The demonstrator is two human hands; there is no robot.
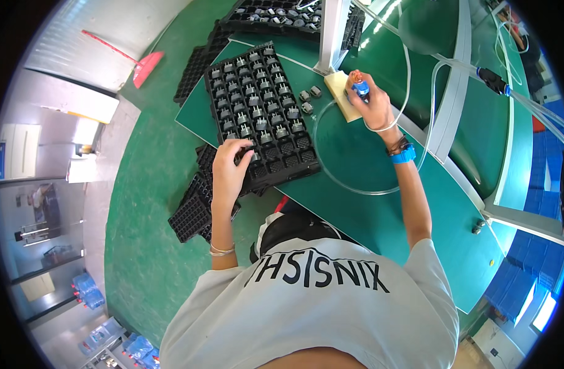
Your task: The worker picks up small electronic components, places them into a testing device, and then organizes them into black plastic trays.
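Note:
A black plastic tray (269,166) with rows of cells lies tilted on the green table. Most of its cells hold small grey metal parts with upright pins (251,98); several cells at the near right corner hold none. At the tray's near left edge, my left hand (230,167) pinches a small grey metal part (253,155) between thumb and fingers. My right hand (374,109) is wrapped round a blue and orange hand tool (359,87), above a pale yellow block (342,98). Its lower end is hidden by my fingers.
Three loose metal parts (306,107) lie between tray and block. Clear hose (356,192) loops over the green table (380,215). A white metal post (334,37) rises behind the block. More black trays lie at the back (272,27) and lower left (192,215). A red dustpan (148,67) stands far left.

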